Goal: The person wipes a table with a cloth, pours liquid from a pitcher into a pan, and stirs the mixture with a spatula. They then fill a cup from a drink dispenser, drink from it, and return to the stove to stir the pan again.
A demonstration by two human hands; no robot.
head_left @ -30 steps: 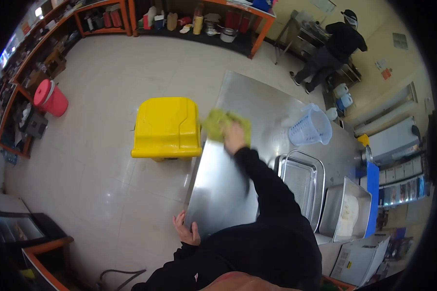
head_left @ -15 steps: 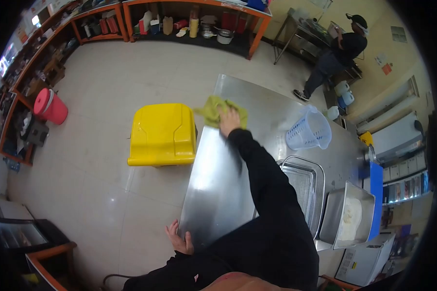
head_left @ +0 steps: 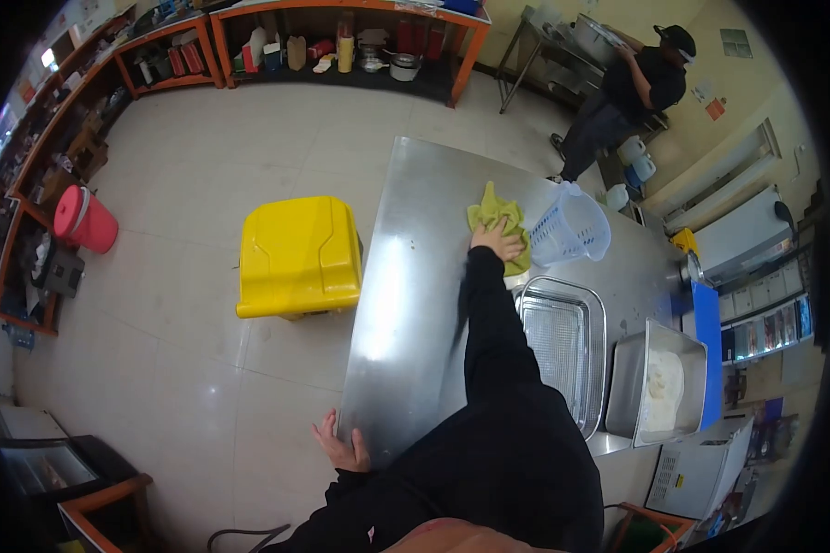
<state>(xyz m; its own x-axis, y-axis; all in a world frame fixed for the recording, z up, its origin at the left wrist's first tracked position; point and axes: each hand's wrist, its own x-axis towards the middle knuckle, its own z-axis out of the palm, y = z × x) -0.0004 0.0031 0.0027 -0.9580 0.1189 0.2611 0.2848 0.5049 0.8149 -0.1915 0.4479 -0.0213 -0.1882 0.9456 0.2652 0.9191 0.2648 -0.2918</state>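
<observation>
My right hand (head_left: 499, 242) presses on a crumpled yellow-green cloth (head_left: 491, 205), flat against the stainless steel table (head_left: 406, 276). Just beyond the cloth is a clear plastic basket with slotted sides (head_left: 576, 226). At the table's near left corner rests my left hand (head_left: 344, 444), fingers apart and holding nothing. A metal wire-mesh basket (head_left: 563, 341) lies to the right of my right arm. Beside it sits a deep steel pan (head_left: 629, 387) with a pale, flour-like substance (head_left: 664, 387) inside.
A yellow lidded bin (head_left: 302, 253) stands on the floor left of the table. Farther left is a red bucket (head_left: 88, 221). Orange-framed shelves (head_left: 341, 18) line the back. A person in dark clothes (head_left: 632, 92) holds a large metal container at the back right. A blue board (head_left: 706, 341) stands at right.
My right hand has slid the cloth rightward across the table, from its left edge to beside the plastic basket. My left hand stays at the corner. The person behind has turned, holding a metal container.
</observation>
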